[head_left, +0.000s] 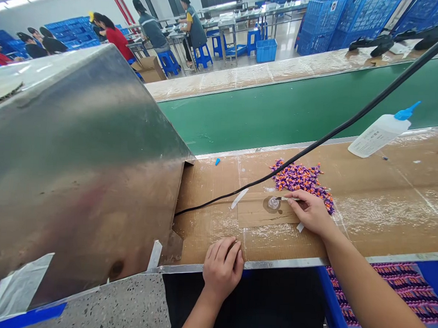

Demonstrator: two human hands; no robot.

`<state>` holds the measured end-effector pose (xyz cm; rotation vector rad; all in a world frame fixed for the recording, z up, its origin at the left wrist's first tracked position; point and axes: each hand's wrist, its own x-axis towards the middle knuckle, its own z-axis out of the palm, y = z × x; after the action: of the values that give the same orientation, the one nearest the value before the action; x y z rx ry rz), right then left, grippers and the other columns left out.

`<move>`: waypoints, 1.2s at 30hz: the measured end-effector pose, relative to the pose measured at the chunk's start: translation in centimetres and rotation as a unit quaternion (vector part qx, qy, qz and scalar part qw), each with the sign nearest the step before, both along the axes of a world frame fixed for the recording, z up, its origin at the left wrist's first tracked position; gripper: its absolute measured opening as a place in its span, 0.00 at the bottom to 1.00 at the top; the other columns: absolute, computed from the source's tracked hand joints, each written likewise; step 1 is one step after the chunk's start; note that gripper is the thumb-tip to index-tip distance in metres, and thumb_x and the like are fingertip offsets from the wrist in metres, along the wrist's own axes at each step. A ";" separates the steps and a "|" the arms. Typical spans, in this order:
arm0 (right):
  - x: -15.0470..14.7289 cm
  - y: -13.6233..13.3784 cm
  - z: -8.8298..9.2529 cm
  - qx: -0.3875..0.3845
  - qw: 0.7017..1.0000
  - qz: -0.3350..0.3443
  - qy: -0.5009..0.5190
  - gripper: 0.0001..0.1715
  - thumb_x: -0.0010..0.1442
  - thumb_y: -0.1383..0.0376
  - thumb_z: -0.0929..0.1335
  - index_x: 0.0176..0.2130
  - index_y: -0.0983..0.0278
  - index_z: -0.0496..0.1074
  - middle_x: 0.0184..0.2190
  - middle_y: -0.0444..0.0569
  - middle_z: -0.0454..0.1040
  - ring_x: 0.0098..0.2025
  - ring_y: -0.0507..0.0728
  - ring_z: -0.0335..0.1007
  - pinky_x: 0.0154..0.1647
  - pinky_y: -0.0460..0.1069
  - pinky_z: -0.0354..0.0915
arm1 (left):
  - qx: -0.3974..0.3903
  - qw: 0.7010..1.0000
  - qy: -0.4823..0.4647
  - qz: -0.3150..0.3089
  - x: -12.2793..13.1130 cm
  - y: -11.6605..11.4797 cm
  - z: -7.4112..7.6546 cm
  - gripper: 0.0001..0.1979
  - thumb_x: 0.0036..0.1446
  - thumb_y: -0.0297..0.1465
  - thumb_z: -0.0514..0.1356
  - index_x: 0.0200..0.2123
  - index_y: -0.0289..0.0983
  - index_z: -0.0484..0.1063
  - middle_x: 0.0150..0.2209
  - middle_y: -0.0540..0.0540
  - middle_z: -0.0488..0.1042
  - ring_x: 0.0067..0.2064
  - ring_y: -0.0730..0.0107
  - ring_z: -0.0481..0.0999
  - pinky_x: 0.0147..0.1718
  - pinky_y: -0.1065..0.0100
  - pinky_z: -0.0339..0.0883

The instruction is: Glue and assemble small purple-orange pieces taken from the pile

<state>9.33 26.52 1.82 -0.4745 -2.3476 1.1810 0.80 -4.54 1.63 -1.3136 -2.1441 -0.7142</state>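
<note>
At a factory workbench, a worker's right hand (pixel 311 212) pinches a thin pale stick (pixel 289 198), its tip at a small clear round piece (pixel 274 202) that sits in a dark stain on a cardboard sheet (pixel 385 190) covering the tabletop. The left hand (pixel 222 266) lies well apart near the front edge of the cardboard, fingers curled; nothing can be seen in its grip. Just beyond the right hand, a loose heap of small purple-and-orange pieces (pixel 300 179) spreads across the cardboard, its near end almost touching the fingers (pixel 304 202). Below to the right, a blue bin (pixel 331 304) holds neat rows of similarly coloured pieces (pixel 391 287) (whether they match those on the tabletop is too small to tell). So some pieces lie ordered in the bin while a sizeable heap remains loose. A white squeeze bottle with a blue nozzle (pixel 380 135) lies on its side at the far right, and a black cable (pixel 307 148) runs across the bench from a stainless steel hood (pixel 77 167). Beyond a green conveyor belt (pixel 264 122), seated co-workers (pixel 191 27) work among stacked blue plastic crates (pixel 367 15).
</note>
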 end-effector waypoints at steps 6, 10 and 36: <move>0.0 0.1 0.1 0.003 1.000 0.002 0.005 0.14 0.69 0.55 0.68 0.41 0.59 0.82 0.40 0.52 0.84 0.39 0.60 0.81 0.38 0.52 0.77 | 0.001 1.000 0.002 0.000 0.0 0.0 0.1 0.07 0.69 0.24 0.58 0.45 0.35 0.77 0.42 0.41 0.82 0.44 0.60 0.80 0.47 0.61 0.71; -0.1 0.0 0.2 0.001 1.000 0.005 0.006 0.14 0.68 0.56 0.68 0.42 0.58 0.83 0.41 0.52 0.84 0.40 0.60 0.81 0.37 0.52 0.77 | 0.001 1.000 0.002 -0.001 0.0 0.0 0.1 0.07 0.69 0.24 0.58 0.45 0.36 0.77 0.42 0.41 0.82 0.44 0.60 0.80 0.47 0.61 0.71; 0.0 -0.2 0.1 -0.001 1.000 0.002 -0.002 0.14 0.66 0.58 0.67 0.40 0.58 0.83 0.38 0.52 0.84 0.38 0.60 0.80 0.36 0.52 0.76 | -0.004 1.000 -0.001 0.005 0.0 -0.2 -0.2 0.07 0.68 0.24 0.59 0.46 0.37 0.77 0.42 0.42 0.82 0.44 0.60 0.82 0.46 0.61 0.72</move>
<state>9.30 26.35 1.93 -0.4730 -2.3530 1.1846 0.78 -4.72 1.40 -1.3053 -2.1563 -0.7029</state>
